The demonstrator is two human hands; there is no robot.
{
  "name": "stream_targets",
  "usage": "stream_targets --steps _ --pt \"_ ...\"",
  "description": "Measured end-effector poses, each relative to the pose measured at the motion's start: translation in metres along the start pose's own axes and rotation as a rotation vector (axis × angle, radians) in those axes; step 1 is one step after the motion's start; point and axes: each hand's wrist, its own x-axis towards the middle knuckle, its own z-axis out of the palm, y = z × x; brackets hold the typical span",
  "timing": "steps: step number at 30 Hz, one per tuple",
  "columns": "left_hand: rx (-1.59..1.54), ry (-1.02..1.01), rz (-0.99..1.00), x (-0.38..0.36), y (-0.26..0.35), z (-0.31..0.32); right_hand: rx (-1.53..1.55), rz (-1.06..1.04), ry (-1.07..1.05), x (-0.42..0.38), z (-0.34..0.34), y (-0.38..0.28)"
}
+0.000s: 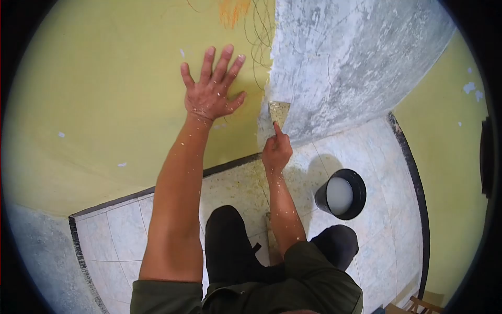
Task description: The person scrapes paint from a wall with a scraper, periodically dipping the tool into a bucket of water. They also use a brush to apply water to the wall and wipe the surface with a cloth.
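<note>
My left hand (212, 91) lies flat against the yellow-green painted wall (115, 89), fingers spread, with paint flecks on the skin. In my right hand (277, 152) is a paint scraper (280, 112), its handle hidden in my closed fingers and my index finger stretched along the blade. The flecked blade is at the border where the yellow paint meets a bare grey-white patch (340, 63). Small flakes dot both forearms.
A black bucket (361, 193) of whitish liquid stands on the tiled floor (384, 220) to the right of my right arm. Paint crumbs (240, 183) litter the tiles below the wall. Dark skirting (230, 166) runs along its base. Wooden pieces (421, 305) show at bottom right.
</note>
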Motion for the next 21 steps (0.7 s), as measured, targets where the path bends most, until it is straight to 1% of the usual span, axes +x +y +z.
stream_targets --steps 1,3,4,7,9,11,12,13,14,15,17,19,21 --pt "-0.017 0.006 0.004 0.000 0.001 0.000 0.015 -0.006 0.004 0.009 0.003 -0.005" --pt "-0.036 -0.003 0.000 -0.001 -0.003 0.002 -0.054 -0.099 0.004 0.026 -0.003 -0.017" --pt "-0.022 -0.015 0.000 0.000 -0.003 0.001 -0.027 -0.081 0.014 0.033 -0.003 -0.021" --pt "-0.020 -0.029 -0.003 -0.003 0.004 -0.001 -0.036 -0.077 -0.019 0.015 -0.001 -0.001" --pt "0.006 -0.013 0.001 0.001 -0.001 -0.002 -0.027 -0.110 0.022 0.002 0.000 0.003" --pt "0.000 -0.027 0.008 -0.001 0.001 -0.002 -0.008 -0.009 -0.019 -0.001 0.005 0.004" --pt "-0.023 -0.002 0.003 -0.002 0.001 0.003 -0.018 -0.053 -0.009 0.012 0.001 -0.008" --pt "-0.024 -0.012 -0.002 -0.001 -0.001 0.004 -0.020 -0.051 -0.020 0.022 0.002 -0.017" --pt "-0.015 -0.001 -0.005 0.002 -0.003 0.002 0.010 -0.097 0.015 0.033 0.004 -0.023" --pt "-0.015 0.005 -0.004 -0.002 0.001 -0.001 0.032 -0.135 0.051 0.033 0.003 -0.023" --pt "-0.033 -0.003 -0.002 -0.005 0.004 -0.001 0.005 -0.155 0.032 0.024 0.000 -0.016" --pt "-0.018 0.015 0.003 0.001 0.000 0.000 -0.034 -0.104 0.006 0.003 0.003 -0.007" --pt "-0.036 0.002 0.004 -0.001 0.001 -0.002 -0.007 -0.082 0.005 0.003 0.009 -0.005"
